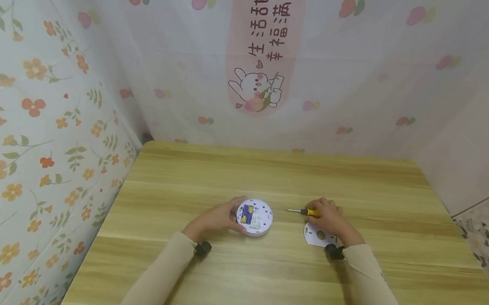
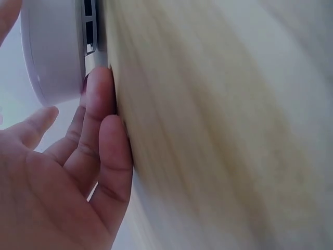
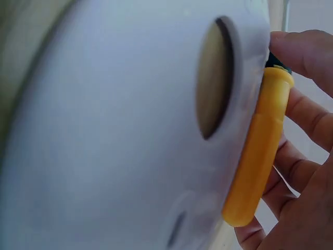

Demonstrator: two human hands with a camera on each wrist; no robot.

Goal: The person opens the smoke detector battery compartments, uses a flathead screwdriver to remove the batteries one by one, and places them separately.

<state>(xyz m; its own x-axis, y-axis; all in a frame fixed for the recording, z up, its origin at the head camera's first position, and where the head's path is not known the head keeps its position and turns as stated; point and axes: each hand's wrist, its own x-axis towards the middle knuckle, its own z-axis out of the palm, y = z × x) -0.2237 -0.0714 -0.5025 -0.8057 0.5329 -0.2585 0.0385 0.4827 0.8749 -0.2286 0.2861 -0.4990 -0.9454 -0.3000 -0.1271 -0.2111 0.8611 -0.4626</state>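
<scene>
A round white device, which looks like a smoke detector [image 1: 263,218], has a blue and yellow label on its upward face. Around its left side curves my left hand [image 1: 222,216], thumb at the near edge and fingers at the far edge. In the left wrist view, the fingers [image 2: 99,99] reach low beside the detector's white side wall [image 2: 54,52]. My right hand [image 1: 333,220] holds a small screwdriver [image 1: 313,212] by its yellow and black handle, shaft pointing left. Beneath that hand lies a white mounting plate [image 1: 313,236] with a round hole, partly covered by the hand.
Both hands are over a wood-grain table [image 1: 285,284]. A printed curtain [image 1: 344,83] hangs behind its far edge, and a flowered cloth [image 1: 28,151] hangs along the left. Each wrist wears a black camera mount [image 1: 202,249].
</scene>
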